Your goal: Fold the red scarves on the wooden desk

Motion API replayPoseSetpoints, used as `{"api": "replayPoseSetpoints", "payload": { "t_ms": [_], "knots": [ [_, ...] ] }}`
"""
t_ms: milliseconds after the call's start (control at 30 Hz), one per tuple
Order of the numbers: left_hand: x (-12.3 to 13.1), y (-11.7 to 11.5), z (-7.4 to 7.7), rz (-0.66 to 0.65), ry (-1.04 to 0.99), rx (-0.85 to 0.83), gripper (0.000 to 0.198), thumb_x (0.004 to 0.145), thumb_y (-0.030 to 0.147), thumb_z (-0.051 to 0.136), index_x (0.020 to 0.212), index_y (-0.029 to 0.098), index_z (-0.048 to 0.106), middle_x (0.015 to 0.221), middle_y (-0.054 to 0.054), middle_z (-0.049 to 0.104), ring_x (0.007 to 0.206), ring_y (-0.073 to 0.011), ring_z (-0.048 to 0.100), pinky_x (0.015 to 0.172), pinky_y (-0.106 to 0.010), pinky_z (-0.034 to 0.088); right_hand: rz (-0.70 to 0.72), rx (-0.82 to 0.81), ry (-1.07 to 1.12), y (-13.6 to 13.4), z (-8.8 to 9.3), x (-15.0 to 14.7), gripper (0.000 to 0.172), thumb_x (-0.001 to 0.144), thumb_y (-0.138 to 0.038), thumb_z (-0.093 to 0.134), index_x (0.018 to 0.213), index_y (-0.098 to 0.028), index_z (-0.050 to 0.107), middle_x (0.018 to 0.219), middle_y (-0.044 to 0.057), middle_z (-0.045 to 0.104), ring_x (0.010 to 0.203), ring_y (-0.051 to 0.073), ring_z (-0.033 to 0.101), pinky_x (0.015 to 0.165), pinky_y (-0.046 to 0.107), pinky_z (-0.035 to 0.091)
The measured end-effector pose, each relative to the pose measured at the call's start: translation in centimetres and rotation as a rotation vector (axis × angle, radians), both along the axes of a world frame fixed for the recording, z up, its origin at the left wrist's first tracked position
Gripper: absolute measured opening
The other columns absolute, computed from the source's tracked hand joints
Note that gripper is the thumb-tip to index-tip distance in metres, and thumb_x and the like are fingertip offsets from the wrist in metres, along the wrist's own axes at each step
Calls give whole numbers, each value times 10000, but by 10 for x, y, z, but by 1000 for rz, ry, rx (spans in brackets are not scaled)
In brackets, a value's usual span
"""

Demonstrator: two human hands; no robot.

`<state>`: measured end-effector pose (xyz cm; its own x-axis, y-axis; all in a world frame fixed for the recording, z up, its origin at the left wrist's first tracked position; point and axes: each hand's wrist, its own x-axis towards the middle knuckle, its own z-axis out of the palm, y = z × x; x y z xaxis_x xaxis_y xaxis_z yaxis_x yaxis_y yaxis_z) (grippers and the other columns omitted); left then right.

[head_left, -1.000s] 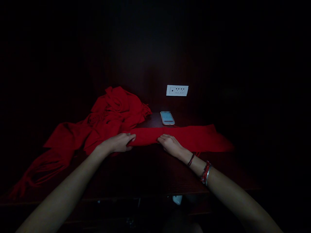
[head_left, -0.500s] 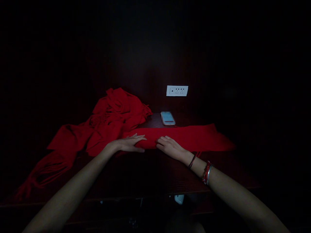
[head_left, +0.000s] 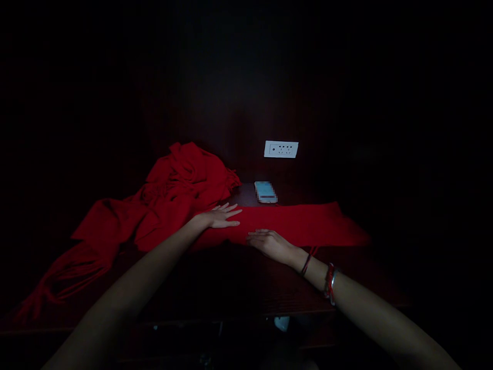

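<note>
The left hand (head_left: 219,218) lies palm down on a folded strip of red cloth (head_left: 304,223), its fingers (head_left: 232,213) fanned well apart and the thumb spread from them; they press on the fabric and grip nothing. The right hand (head_left: 271,245) is at the strip's near edge, just to the right of the left fingers and closer to the person. Its fingers (head_left: 257,235) lie together, slightly bent, their tips touching the cloth; whether they pinch the edge cannot be told.

The strip runs under the left fingers and extends rightward beyond the right ones, flat on a dark table (head_left: 246,285). To the left of and beyond the left fingers is a crumpled heap of red cloth (head_left: 192,174), with a fringe (head_left: 42,293) trailing toward the person. Beyond both sets of fingers, just past the strip's far edge, lies a phone (head_left: 265,192) with a blurred screen. Farther off, a white socket plate (head_left: 281,149) is on the dark wall. Behind the right fingers, a cord (head_left: 307,264) circles the wrist, and a red bracelet (head_left: 329,282) sits higher on the forearm.
</note>
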<state>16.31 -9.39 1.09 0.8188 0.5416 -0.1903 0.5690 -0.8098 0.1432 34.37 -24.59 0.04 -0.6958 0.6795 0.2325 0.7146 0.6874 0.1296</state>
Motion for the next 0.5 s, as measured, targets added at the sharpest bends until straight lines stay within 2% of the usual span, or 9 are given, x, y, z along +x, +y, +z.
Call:
{"api": "replayPoseSetpoints", "payload": {
  "t_ms": [133, 200, 267, 367, 433, 500],
  "knots": [
    [6, 13, -5, 43, -17, 50, 618, 757, 589, 237, 1281, 271, 159, 1363, -79, 74, 1221, -285, 48, 944, -449, 143, 43, -35, 115, 0, 0, 2, 259, 814, -117, 356, 1006, -142, 527, 1054, 67, 559, 1071, 119, 423, 913, 262, 332],
    [6, 10, -6, 29, -54, 108, 578, 788, 532, 244, 1281, 238, 179, 1361, -91, 92, 1223, -271, 68, 948, -430, 159, 28, -69, 169, -1, 0, 3, 258, 823, -143, 344, 998, -151, 532, 1041, 56, 566, 1062, 112, 432, 906, 247, 339],
    [1, -4, -4, -33, -161, 207, 508, 815, 447, 271, 1266, 218, 224, 1352, -85, 144, 1218, -236, 125, 954, -388, 182, -12, -83, 197, -2, 2, 3, 264, 821, -150, 346, 1021, -165, 519, 1069, 55, 548, 1035, 113, 455, 882, 246, 359],
    [-15, -40, 1, -110, -371, 338, 381, 832, 354, 290, 1171, 201, 373, 1234, -76, 342, 1111, -174, 335, 918, -303, 267, -104, -34, 230, -4, 5, 3, 305, 800, -137, 377, 1090, -175, 467, 1135, 74, 491, 1002, 129, 474, 826, 256, 393],
    [-26, -63, 3, -142, -385, 351, 365, 799, 404, 353, 1091, 200, 436, 1093, -66, 437, 984, -165, 435, 855, -281, 333, -171, 1, 262, -3, 7, 4, 271, 798, -151, 387, 1048, -157, 493, 1040, 85, 537, 920, 134, 511, 762, 247, 415],
    [-33, -79, 3, -157, -318, 379, 370, 765, 426, 409, 1059, 206, 445, 1006, -57, 468, 923, -179, 464, 805, -290, 365, -224, 21, 317, 0, 8, 5, 216, 808, -178, 383, 955, -145, 539, 884, 74, 580, 807, 127, 536, 700, 231, 422]
  ]
}}
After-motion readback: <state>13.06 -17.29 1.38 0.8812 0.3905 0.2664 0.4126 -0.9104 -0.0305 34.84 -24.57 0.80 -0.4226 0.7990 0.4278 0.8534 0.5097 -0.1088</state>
